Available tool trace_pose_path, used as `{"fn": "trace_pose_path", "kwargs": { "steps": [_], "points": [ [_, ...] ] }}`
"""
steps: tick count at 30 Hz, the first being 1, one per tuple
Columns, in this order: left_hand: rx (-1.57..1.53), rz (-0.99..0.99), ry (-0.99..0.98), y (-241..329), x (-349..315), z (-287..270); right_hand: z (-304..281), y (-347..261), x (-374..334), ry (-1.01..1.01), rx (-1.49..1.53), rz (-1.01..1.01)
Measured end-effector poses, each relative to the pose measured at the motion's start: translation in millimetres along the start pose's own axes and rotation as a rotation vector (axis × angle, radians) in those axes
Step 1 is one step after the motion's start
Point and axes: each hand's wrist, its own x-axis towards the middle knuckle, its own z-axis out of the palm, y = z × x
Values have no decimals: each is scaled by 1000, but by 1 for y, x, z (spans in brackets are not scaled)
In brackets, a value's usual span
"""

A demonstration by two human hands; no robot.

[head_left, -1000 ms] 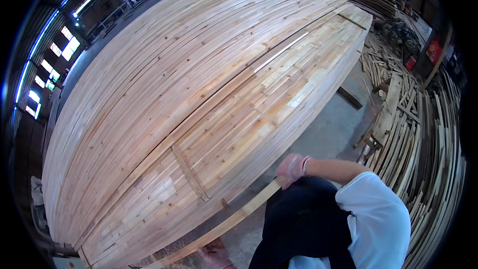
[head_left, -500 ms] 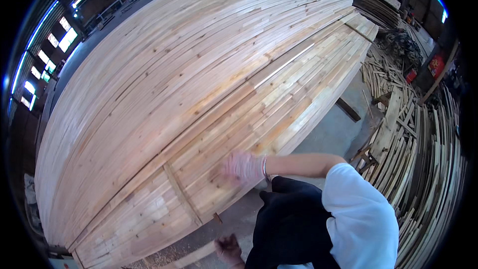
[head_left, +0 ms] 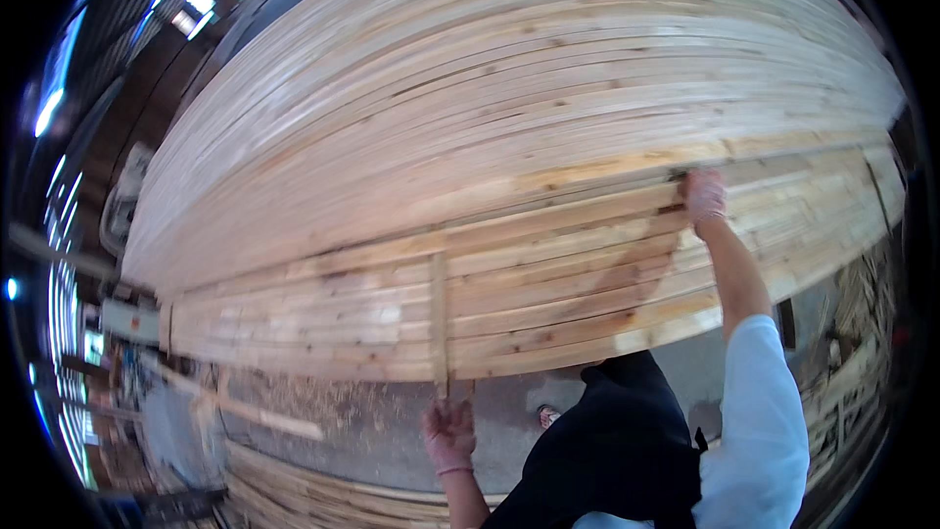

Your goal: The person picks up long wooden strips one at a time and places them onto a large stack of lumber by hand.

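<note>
A wide bed of pale wooden boards (head_left: 392, 157) lies before me, its narrow strips side by side. My right hand (head_left: 705, 198), in a thin pinkish glove, reaches over the lower row of boards (head_left: 548, 284) to the long seam beside the bigger stack. Its fingers point left at the seam, smeared by motion, and their grip is hidden. Low and nearer my body, my left hand (head_left: 450, 438), gloved too, is at the near end of a crosswise batten (head_left: 440, 318). Its fingers look bent and apart, with nothing plainly in them.
Sawdust lies on the grey floor (head_left: 377, 426) below the boards' near edge. Loose long strips (head_left: 333, 495) are at the bottom left, and a loose plank (head_left: 259, 411) is above them. Scrap wood (head_left: 852, 372) is piled at the right. A pale box-like thing (head_left: 129, 321) stands far left.
The view has swung to the left. My right hand has moved from the near boards up and away to the long seam. My left hand has risen to the crosswise batten's near end.
</note>
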Motion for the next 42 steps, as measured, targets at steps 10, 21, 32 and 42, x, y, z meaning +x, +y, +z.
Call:
{"fn": "trace_pose_path", "kwargs": {
  "steps": [10,21,32,42],
  "points": [
    [-39,-269,-148,-27,-31,-10,-38,10,-95,-129,104,-244],
    [-348,-475,-552,-24,-20,-30,-119,19,-384,-850,-125,-646],
    [-205,-382,-194,-2,-67,-53,-32,176,-446,-1240,64,-513],
    [-241,-294,-282,-16,-92,-59,44,220,-417,-1304,61,-337]
  ]
}}
